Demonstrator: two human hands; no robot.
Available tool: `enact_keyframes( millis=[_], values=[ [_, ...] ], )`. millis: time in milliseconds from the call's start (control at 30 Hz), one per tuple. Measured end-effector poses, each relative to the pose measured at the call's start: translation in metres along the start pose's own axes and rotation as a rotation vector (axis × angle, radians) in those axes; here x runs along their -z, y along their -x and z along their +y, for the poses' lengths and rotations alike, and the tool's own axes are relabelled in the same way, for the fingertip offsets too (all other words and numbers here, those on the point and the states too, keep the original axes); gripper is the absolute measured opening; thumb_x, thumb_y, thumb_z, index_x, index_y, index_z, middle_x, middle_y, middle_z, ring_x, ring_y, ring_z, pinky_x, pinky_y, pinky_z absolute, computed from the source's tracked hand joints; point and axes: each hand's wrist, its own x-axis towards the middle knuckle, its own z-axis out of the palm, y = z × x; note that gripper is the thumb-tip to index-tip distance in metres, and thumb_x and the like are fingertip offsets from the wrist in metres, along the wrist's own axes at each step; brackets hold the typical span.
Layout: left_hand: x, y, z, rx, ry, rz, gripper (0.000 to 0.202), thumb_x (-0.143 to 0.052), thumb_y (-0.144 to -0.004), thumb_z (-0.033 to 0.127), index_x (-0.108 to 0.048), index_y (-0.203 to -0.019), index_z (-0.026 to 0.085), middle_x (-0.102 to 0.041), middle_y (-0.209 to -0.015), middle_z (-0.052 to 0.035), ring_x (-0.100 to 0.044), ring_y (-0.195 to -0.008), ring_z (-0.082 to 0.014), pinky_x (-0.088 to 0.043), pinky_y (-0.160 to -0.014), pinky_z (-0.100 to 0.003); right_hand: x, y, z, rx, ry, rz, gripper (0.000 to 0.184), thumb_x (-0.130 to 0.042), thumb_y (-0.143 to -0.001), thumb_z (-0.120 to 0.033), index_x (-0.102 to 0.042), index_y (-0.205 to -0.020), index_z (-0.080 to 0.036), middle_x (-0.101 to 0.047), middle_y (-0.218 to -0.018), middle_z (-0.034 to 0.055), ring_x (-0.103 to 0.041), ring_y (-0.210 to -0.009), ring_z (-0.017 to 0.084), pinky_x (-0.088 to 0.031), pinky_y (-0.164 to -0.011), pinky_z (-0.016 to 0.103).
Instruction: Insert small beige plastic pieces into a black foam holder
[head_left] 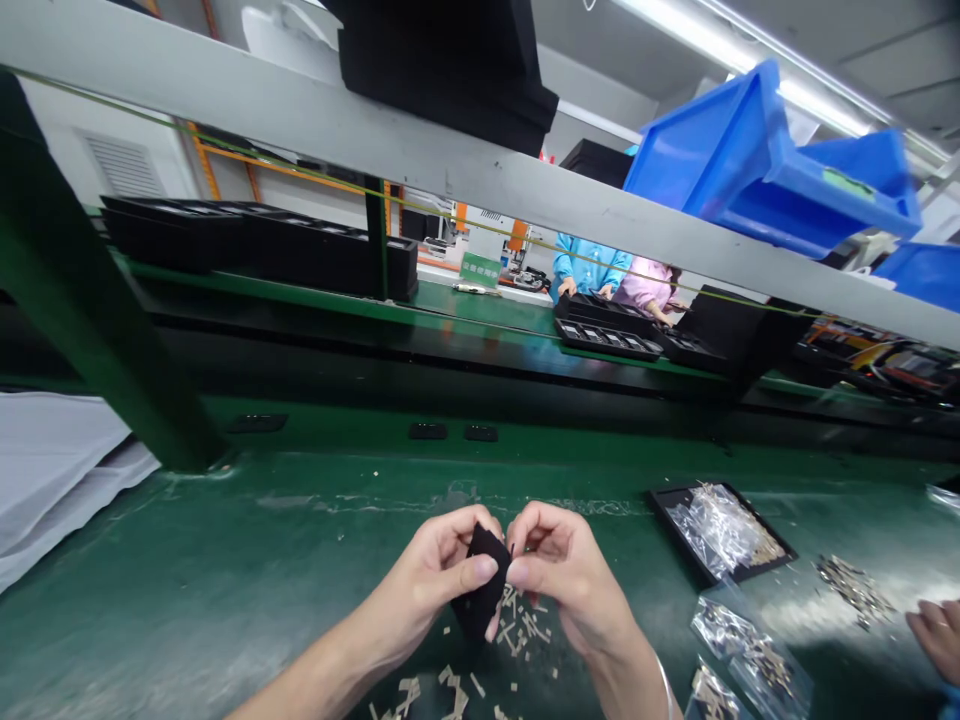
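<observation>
Our left fingers (477,571) held a black piece (481,602); our right fingers (534,574), pinched narrow, seemingly worked its edge. Next, we likely needed steadiness there.

I look remotely across a glossy green workbench (247,560), where a thick dark-green post (90,290) meets its top. Above, a grey shelf beam (450,165) slopes rightward (my view is tilted); beyond are a pale wall (56,140), louvred vent (124,165) and bright ceiling lights (690,28).
</observation>
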Motion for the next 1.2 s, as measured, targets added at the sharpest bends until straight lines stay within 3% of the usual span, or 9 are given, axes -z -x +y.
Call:
enact_keyframes(
  millis=[167, 267, 400, 500, 600, 733, 833, 1000, 1200],
  values=[
    [0.003, -0.005, -0.002, 0.039, 0.019, -0.071, 0.031, -0.068, -0.069, 0.037, -0.048, -0.075, 0.014, -0.053, -0.056, 0.0022, -0.054, -0.041, -0.0102, -0.039, -0.038, -0.017, -0.005, 0.007, -0.002, 0.034, 0.119, 0.036, 0.015, -0.074, -0.062, -0.022, -0.060, -0.061, -0.015, -0.055, -0.055, -0.0025, -0.048, -0.049, 0.008, -0.036, -0.049, 0.020],
    [0.002, -0.005, 0.004, -0.035, -0.141, 0.062, 0.029, -0.067, -0.071, 0.032, -0.049, -0.088, 0.018, -0.054, -0.067, 0.0016, -0.055, -0.054, -0.0109, -0.045, -0.048, -0.020, -0.005, 0.010, -0.005, 0.129, 0.305, 0.152, 0.013, -0.071, -0.066, -0.023, -0.061, -0.063, -0.015, -0.057, -0.059, -0.0010, -0.050, -0.055, 0.011, -0.037, -0.053, 0.022],
    [-0.005, -0.002, 0.013, -0.143, -0.561, 0.219, 0.038, -0.072, -0.064, 0.022, -0.053, -0.097, 0.020, -0.058, -0.092, -0.0035, -0.055, -0.086, -0.0181, -0.045, -0.067, -0.022, -0.005, 0.011, -0.006, 0.207, 0.426, 0.227, 0.010, -0.067, -0.070, -0.022, -0.060, -0.066, -0.016, -0.057, -0.062, -0.0009, -0.048, -0.057, 0.011, -0.037, -0.055, 0.022],
    [-0.011, 0.003, 0.015, -0.136, -0.760, 0.223, 0.049, -0.069, -0.066, 0.021, -0.051, -0.111, 0.024, -0.057, -0.103, -0.0057, -0.054, -0.090, -0.0206, -0.046, -0.067, -0.024, -0.005, 0.011, -0.006, 0.198, 0.442, 0.210, 0.008, -0.066, -0.069, -0.020, -0.060, -0.065, -0.016, -0.057, -0.061, -0.0011, -0.047, -0.057, 0.011, -0.037, -0.055, 0.022],
    [-0.011, 0.007, 0.013, -0.154, -0.833, 0.208, 0.044, -0.060, -0.075, 0.021, -0.048, -0.117, 0.026, -0.057, -0.107, -0.0057, -0.055, -0.088, -0.0201, -0.048, -0.066, -0.025, -0.005, 0.011, -0.007, 0.167, 0.384, 0.146, 0.010, -0.068, -0.066, -0.021, -0.060, -0.064, -0.016, -0.056, -0.061, -0.0013, -0.047, -0.057, 0.011, -0.036, -0.054, 0.022],
    [-0.006, 0.009, 0.012, -0.230, -0.940, 0.193, 0.045, -0.054, -0.075, 0.011, -0.050, -0.117, 0.028, -0.055, -0.112, -0.0043, -0.056, -0.089, -0.0200, -0.045, -0.079, -0.030, -0.004, 0.008, -0.009, 0.096, 0.231, 0.071, 0.014, -0.070, -0.063, -0.023, -0.059, -0.063, -0.015, -0.053, -0.058, -0.0020, -0.047, -0.055, 0.010, -0.035, -0.052, 0.022],
    [-0.004, 0.008, 0.013, -0.283, -0.982, 0.170, 0.050, -0.050, -0.073, 0.003, -0.051, -0.116, 0.028, -0.055, -0.112, -0.0041, -0.051, -0.100, -0.0224, -0.039, -0.089, -0.033, -0.003, 0.006, -0.008, 0.046, 0.160, 0.043, 0.015, -0.072, -0.059, -0.021, -0.058, -0.060, -0.015, -0.052, -0.056, -0.0028, -0.044, -0.051, 0.009, -0.032, -0.049, 0.020],
    [-0.007, 0.006, 0.016, -0.339, -0.972, 0.087, 0.052, -0.045, -0.072, -0.003, -0.052, -0.114, 0.026, -0.056, -0.107, -0.0042, -0.049, -0.101, -0.0213, -0.038, -0.089, -0.033, 0.002, 0.001, -0.004, -0.052, 0.061, 0.009, 0.014, -0.071, -0.058, -0.018, -0.058, -0.057, -0.014, -0.054, -0.050, -0.0030, -0.044, -0.045, 0.007, -0.027, -0.043, 0.019],
    [-0.008, 0.004, 0.015, -0.214, -0.808, 0.157, 0.049, -0.051, -0.072, 0.000, -0.053, -0.112, 0.028, -0.055, -0.111, -0.0034, -0.054, -0.094, -0.0202, -0.045, -0.079, -0.029, 0.003, 0.000, -0.003, -0.018, 0.099, 0.015, 0.021, -0.064, -0.072, -0.030, -0.059, -0.059, -0.014, -0.057, -0.048, -0.0008, -0.044, -0.041, 0.007, -0.029, -0.044, 0.020]
  ],
)
